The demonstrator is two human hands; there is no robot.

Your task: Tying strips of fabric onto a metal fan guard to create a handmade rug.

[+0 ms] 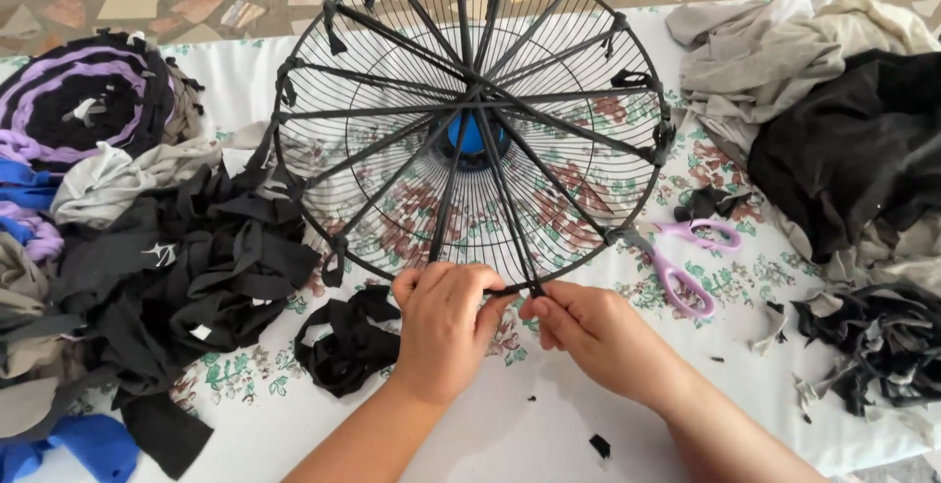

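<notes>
A round black wire fan guard (470, 120) lay on the bench (510, 434), which was covered with a white floral cloth. Black fabric strips (510, 179) ran like spokes from the guard's rim to its middle, where a blue hub (473, 137) showed through.

Both hands worked at the near rim of the guard. The left hand (443, 326) had its fingers curled together over the rim, pinching the end of one black strip. The right hand (593, 331) met it from the other side, its fingers (537, 308) pressed together and pinching the same strip just where it crossed the rim wire.

Purple-handled scissors (686, 257) lay on the bench just right of the guard, near the right hand. A loose bundle of black strips (348, 341) sat just left of the left hand. Farther left was a heap of black and grey strips (167, 277), with a coiled purple and black mat (83, 101) behind it. On the right lay a pile of grey and black fabric (833, 110) and more black scraps (877, 341).
</notes>
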